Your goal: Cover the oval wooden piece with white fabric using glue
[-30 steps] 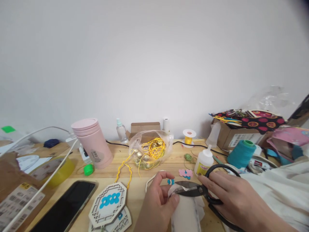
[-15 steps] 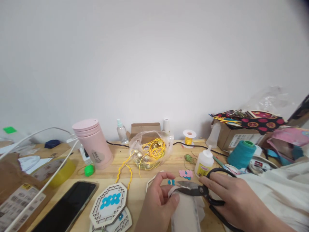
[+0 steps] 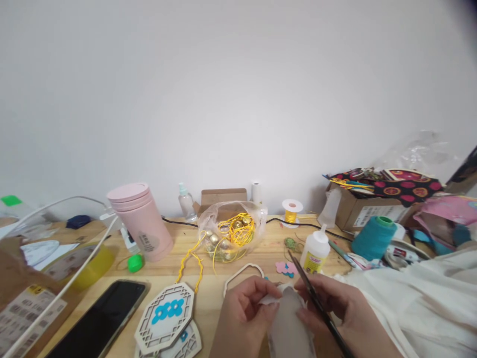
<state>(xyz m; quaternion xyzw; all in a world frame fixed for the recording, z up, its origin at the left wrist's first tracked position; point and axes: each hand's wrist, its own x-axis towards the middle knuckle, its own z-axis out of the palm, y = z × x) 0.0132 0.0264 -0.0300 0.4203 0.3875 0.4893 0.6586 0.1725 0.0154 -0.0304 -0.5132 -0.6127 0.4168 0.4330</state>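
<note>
My left hand is closed, pinching the top edge of a white piece of fabric at the table's front edge. My right hand is closed on black scissors, whose blades point up and away past the fabric's right side. Its fingers also touch the fabric. A white frame outline lies just beyond my left hand. Small pink and blue cut-outs lie beyond the fabric.
An octagonal white ornament with a blue centre and a black phone lie left. A pink tumbler, a bag of gold bells and yellow cord, a glue bottle, a teal thread cone and boxes stand behind.
The scissors have swung from lying flat across the fabric's top to pointing up and away. My right hand moved in to the fabric. My left hand's fingers closed lower on the fabric's edge.
</note>
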